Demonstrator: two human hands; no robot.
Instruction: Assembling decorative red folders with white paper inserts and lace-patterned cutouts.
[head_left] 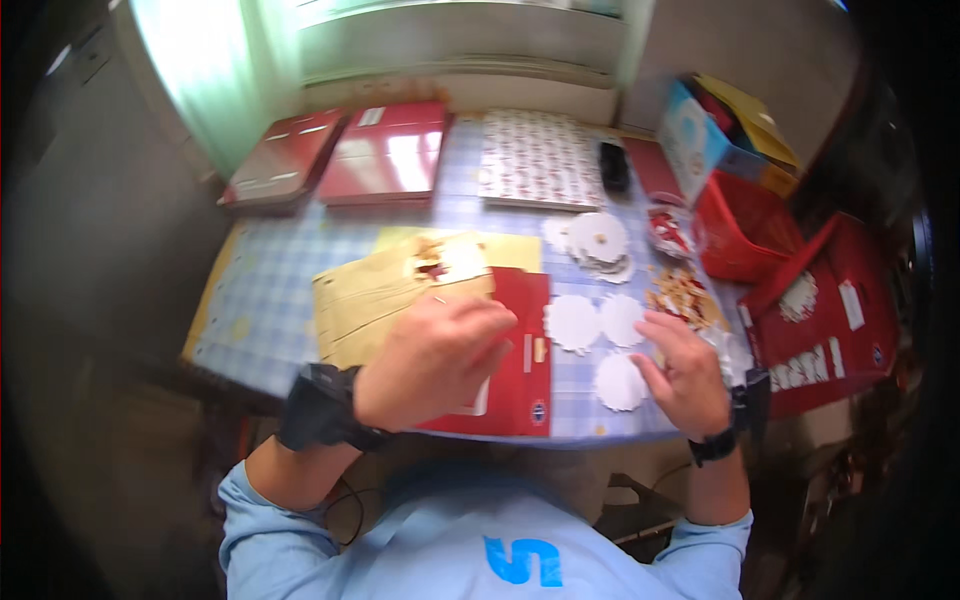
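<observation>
Red card is lying flat at the near edge of the checked tablecloth (300, 280): a red folder (520, 350) with its left part tucked under the left hand (430, 360). That hand is pressing down on it with fingers curled loosely, the fingertips reaching onto a gold cardboard sheet (380, 290) lying just beside and partly under the folder. The right hand (685, 370) is resting further right, its fingers bent over a white scalloped paper disc (620, 383) and touching its edge; whether it is gripping the disc is unclear. More white discs (575, 322) are lying between the hands, with a stack (600, 240) behind them. Red boxes (385, 150) are sitting at the far side, and a red basket (745, 230) is standing to the right.
</observation>
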